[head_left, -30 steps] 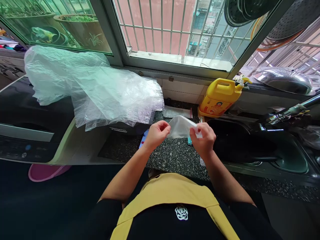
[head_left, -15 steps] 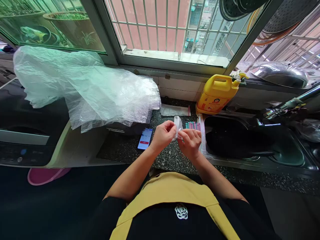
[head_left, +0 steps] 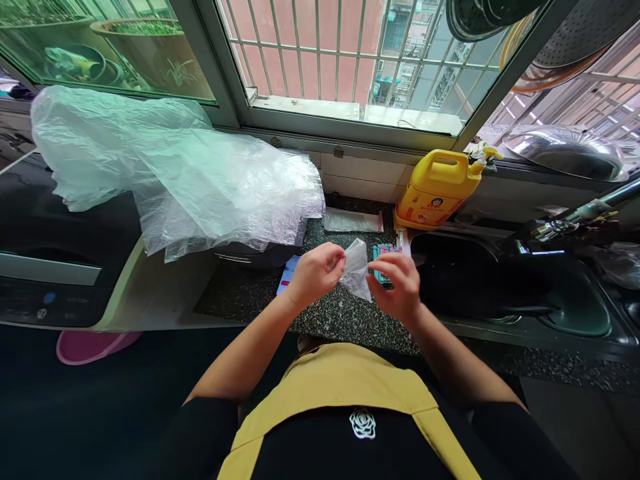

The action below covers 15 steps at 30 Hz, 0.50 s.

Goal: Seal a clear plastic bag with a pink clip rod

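I hold a small clear plastic bag (head_left: pixel 357 269) above the speckled granite counter (head_left: pixel 340 317). My left hand (head_left: pixel 315 273) pinches its left edge between thumb and fingers. My right hand (head_left: pixel 395 283) is at the bag's right side, fingers curled and touching it; whether it grips is unclear. Under my hands lie a phone (head_left: pixel 286 280) with a lit screen, partly hidden by my left wrist, and a strip of pink and teal items (head_left: pixel 385 252).
A large crumpled clear plastic sheet (head_left: pixel 175 173) covers the dark appliance on the left. A yellow jug (head_left: pixel 437 190) stands by the window wall. A dark sink (head_left: pixel 500 287) with a tap (head_left: pixel 575 220) lies to the right. Another flat clear packet (head_left: pixel 350 220) rests behind.
The bag was spread wide between both hands, then bunched narrow; now it hangs loosely from my left hand and my right hand has shifted slightly right.
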Each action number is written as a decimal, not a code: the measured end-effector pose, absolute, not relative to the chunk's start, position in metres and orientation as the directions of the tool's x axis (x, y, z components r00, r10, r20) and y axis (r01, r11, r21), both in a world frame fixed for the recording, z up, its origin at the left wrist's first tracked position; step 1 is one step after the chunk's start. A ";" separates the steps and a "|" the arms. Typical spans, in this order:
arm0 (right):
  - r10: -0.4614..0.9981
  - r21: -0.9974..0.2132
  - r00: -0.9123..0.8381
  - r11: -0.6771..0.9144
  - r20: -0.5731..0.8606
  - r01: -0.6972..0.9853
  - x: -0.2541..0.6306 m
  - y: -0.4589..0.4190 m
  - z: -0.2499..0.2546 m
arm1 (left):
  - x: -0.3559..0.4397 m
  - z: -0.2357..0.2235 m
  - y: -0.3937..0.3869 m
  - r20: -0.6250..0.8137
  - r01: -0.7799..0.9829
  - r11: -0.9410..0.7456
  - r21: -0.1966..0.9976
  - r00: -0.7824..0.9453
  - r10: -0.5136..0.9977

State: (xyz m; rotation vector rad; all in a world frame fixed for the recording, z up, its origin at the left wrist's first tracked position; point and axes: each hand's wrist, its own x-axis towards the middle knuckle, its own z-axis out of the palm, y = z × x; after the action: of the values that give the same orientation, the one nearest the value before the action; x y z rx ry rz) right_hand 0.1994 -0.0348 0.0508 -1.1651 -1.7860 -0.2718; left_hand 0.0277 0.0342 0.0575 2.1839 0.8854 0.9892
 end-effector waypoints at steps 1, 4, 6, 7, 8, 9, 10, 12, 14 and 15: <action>0.620 -0.336 -0.093 0.538 0.779 0.773 0.206 -0.032 0.060 | 0.023 0.060 0.035 0.452 0.347 -0.682 0.643 0.548 0.704; 0.710 -0.385 -0.226 0.588 0.667 0.712 0.220 -0.020 0.084 | 0.015 0.069 0.035 0.518 0.356 -0.829 0.431 0.654 0.550; 0.728 -0.373 -0.354 0.632 0.587 0.679 0.224 -0.012 0.095 | 0.014 0.074 0.035 0.532 0.361 -0.882 0.303 0.703 0.471; 0.725 -0.361 -0.412 0.653 0.552 0.666 0.224 -0.009 0.098 | 0.014 0.076 0.035 0.532 0.361 -0.898 0.250 0.724 0.439; 0.719 -0.344 -0.460 0.670 0.521 0.658 0.224 -0.006 0.100 | 0.014 0.078 0.034 0.529 0.356 -0.911 0.209 0.743 0.411; 0.714 -0.325 -0.497 0.681 0.493 0.656 0.223 -0.005 0.101 | 0.014 0.080 0.034 0.524 0.348 -0.920 0.178 0.758 0.388; 0.710 -0.303 -0.526 0.688 0.468 0.659 0.223 -0.004 0.101 | 0.013 0.081 0.034 0.520 0.342 -0.927 0.157 0.769 0.372; 0.710 -0.262 -0.552 0.688 0.437 0.677 0.222 -0.004 0.100 | 0.012 0.082 0.034 0.517 0.343 -0.930 0.133 0.777 0.360; 0.709 -0.237 -0.558 0.686 0.432 0.688 0.222 -0.004 0.099 | 0.009 0.081 0.036 0.531 0.356 -0.924 0.137 0.761 0.372; 0.706 -0.237 -0.558 0.689 0.437 0.685 0.222 -0.005 0.099 | 0.008 0.080 0.037 0.544 0.361 -0.920 0.149 0.747 0.382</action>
State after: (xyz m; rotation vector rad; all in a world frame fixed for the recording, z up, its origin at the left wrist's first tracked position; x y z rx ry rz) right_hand 0.2220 -0.0050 0.0990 -1.0695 -2.3949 0.0537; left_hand 0.0078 0.0366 0.0796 2.9042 0.6179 0.9161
